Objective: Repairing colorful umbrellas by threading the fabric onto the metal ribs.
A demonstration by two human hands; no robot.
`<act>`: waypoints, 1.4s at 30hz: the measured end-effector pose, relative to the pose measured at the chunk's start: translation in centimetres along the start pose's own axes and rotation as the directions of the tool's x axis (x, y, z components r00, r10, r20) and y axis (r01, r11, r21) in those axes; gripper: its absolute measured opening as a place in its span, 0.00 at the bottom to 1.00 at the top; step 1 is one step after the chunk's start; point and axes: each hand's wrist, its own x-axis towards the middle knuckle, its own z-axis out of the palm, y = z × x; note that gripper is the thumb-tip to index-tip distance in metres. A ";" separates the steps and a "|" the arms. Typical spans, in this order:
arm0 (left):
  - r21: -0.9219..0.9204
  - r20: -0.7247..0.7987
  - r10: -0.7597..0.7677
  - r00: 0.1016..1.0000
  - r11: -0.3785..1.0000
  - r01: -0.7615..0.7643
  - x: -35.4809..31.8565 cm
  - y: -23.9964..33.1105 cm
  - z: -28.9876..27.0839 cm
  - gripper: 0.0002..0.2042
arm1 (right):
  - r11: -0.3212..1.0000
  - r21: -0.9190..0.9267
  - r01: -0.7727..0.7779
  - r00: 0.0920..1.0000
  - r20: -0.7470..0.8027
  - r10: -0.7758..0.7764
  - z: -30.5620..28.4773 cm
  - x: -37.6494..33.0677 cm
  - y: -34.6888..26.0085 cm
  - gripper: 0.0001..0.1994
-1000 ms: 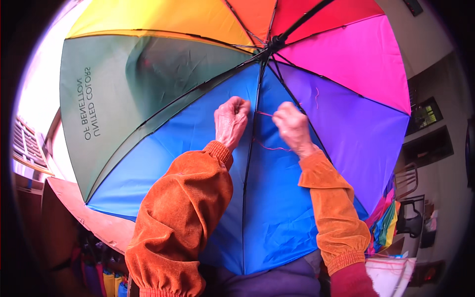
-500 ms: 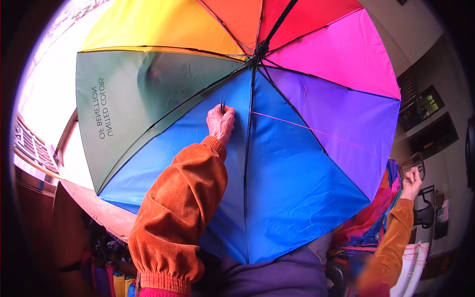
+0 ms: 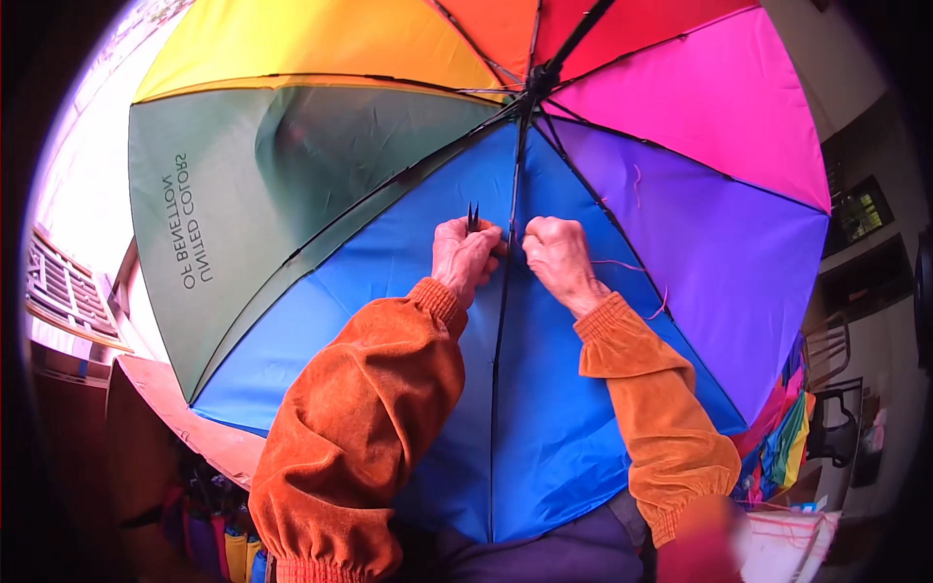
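Note:
An open umbrella (image 3: 573, 389) with panels of several colours lies with its inner side toward me. My left hand (image 3: 465, 257) is closed around small thread snips (image 3: 472, 219), whose dark pointed blades stick up past the fingers. Its thumb and fingertips reach the black rib (image 3: 505, 291) running down the blue panels. Just across that rib my right hand (image 3: 559, 255) is closed in a pinch; what its fingers hold is hidden. A slack pink thread (image 3: 622, 264) trails from beside the right hand over the blue and purple panels.
The black umbrella shaft (image 3: 583, 34) rises from the hub (image 3: 541, 80) toward the top. A reddish table edge (image 3: 185, 413) shows under the canopy at left. Colourful folded fabric (image 3: 782, 442) and a dark chair (image 3: 838, 423) stand at right. More bundled umbrellas (image 3: 219, 544) are at lower left.
My right hand has come in from far right to the rib, beside the left. The thread, stretched before, now hangs slack. The umbrella and my left hand have shifted slightly right.

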 end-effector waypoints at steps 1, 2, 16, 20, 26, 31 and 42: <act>-0.011 -0.010 0.003 1.000 1.000 -0.003 0.1 0.0 0.0 0.06 | 0.995 -0.097 0.018 0.998 0.053 -0.013 0.8 0.2 -0.1 0.03; -0.024 -0.018 0.006 1.000 1.000 -0.006 0.2 -0.1 0.0 0.06 | 0.980 -0.195 0.043 0.994 0.107 -0.022 1.3 0.3 -0.1 0.03; -0.218 -0.065 -0.055 0.996 0.975 0.040 0.2 0.2 0.6 0.05 | 0.981 0.031 0.189 0.971 0.141 -0.192 1.1 1.3 0.9 0.05; -0.253 -0.032 -0.060 0.998 0.966 0.050 0.4 0.0 0.6 0.05 | 0.976 -0.001 0.216 0.969 0.122 -0.215 1.3 1.5 1.1 0.06; -0.188 -0.014 -0.016 1.000 0.982 0.013 1.0 0.0 0.8 0.04 | 0.991 -0.001 0.135 0.990 -0.052 -0.135 2.1 0.8 0.4 0.06; -0.180 -0.144 0.014 0.989 0.983 -0.040 0.8 0.4 0.7 0.04 | 0.995 0.048 0.090 0.990 -0.113 -0.084 1.8 0.7 0.0 0.05; -0.304 -0.070 -0.041 0.997 0.953 0.018 0.1 0.5 0.0 0.03 | 0.953 0.264 -0.147 0.980 -0.093 0.177 1.4 0.4 0.4 0.03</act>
